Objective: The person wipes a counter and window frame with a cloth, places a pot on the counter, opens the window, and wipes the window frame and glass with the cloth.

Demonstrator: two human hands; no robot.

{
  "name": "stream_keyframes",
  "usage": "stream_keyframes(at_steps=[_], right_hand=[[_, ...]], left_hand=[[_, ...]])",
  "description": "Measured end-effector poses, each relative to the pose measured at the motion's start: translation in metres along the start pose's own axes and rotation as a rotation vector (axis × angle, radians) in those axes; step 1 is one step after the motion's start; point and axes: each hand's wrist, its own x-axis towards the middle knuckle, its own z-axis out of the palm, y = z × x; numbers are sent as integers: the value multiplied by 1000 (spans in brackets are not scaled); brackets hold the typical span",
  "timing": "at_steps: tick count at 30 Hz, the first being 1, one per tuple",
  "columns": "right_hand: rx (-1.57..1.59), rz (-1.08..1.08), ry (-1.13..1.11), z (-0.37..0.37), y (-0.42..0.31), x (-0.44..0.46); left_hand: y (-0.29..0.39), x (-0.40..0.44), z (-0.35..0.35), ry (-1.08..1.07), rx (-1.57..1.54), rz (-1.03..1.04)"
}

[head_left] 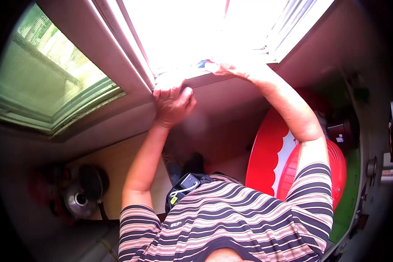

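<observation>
My left hand [174, 101] rests at the lower left corner of the bright window frame [137, 48], its fingers curled against the edge; whether it grips anything is hidden. Further right, my right hand [225, 68] reaches over the window sill [198, 79], with its fingers closed around a small blue item [201, 64]. Strong light washes out the sill, so the item's shape is unclear.
A screened window pane [52, 70] is at the left. Below it, a wooden surface [122, 166] bears a metal pot lid [80, 199] and a dark pan [93, 181]. Red round items [266, 153] stand at the right, near a green surface [347, 192].
</observation>
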Motion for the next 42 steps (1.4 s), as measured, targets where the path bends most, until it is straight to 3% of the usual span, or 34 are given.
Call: stream_keyframes(at_steps=[9, 13, 17, 19, 22, 25, 33, 37, 40, 42], right_hand=[[-163, 115, -121, -28, 53, -50], [-104, 431, -307, -41, 52, -57], [-156, 501, -229, -34, 42, -55], [-88, 282, -15, -29, 38, -61], [-132, 235, 98, -23, 24, -60], [-119, 266, -224, -26, 16, -49], [600, 138, -122, 16, -44, 16], [896, 111, -133, 31, -62, 32], [810, 112, -72, 13, -61, 17], [488, 137, -62, 7, -58, 4]], left_hand=[[0, 3, -9, -48, -30, -19], [-2, 2, -8, -33, -25, -2], [4, 4, -6, -19, -58, -58], [8, 6, -4, -1, -56, -68], [11, 6, 1, 8, -55, -78], [10, 4, 2, -4, -51, -75], [11, 1, -2, -64, -66, -89], [24, 1, -13, -11, -253, -110], [28, -19, -15, -58, -418, -21], [29, -30, -20, -100, -371, 66]])
